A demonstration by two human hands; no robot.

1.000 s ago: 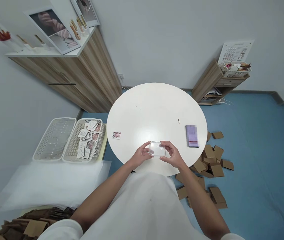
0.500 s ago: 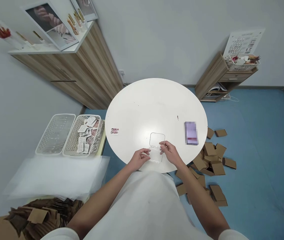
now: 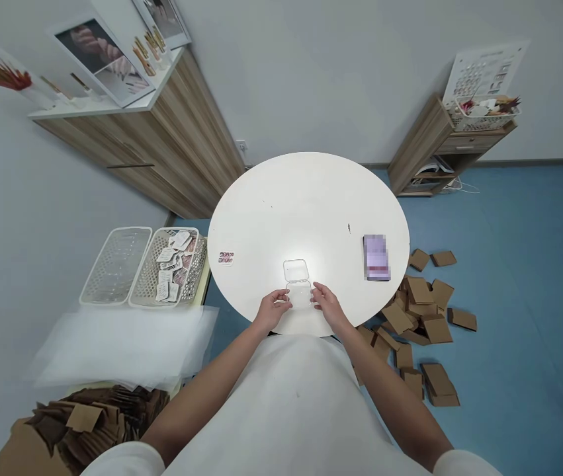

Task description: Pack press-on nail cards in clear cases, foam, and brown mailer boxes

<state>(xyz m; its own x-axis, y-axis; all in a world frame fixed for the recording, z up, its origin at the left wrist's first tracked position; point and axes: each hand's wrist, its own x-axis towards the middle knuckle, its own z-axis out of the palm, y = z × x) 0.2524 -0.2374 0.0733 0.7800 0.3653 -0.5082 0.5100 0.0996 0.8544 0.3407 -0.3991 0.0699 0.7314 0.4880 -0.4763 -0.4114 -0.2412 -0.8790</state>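
A clear plastic case (image 3: 299, 295) lies with its lid raised on the white round table (image 3: 311, 198), near the front edge. My left hand (image 3: 274, 308) is at the case's left side, thumb and fingers curved around that edge. At the right side, my right hand (image 3: 325, 304) has its fingers apart, with the tips at or just beside the case. A small card with red nail pieces (image 3: 226, 258) lies at the table's left. Toward the right edge sits a purple package (image 3: 376, 257), partly pixelated.
Left of the table stand a basket with white packets (image 3: 174, 268) and a basket of clear items (image 3: 116, 266), above white sheets (image 3: 122, 347). Brown cardboard boxes (image 3: 420, 311) litter the floor at right. A wooden cabinet (image 3: 186, 119) stands behind left.
The clear case has moved left and its lid has tilted. My right hand has loosened its pinch on the case edge. The whole view has shifted slightly.
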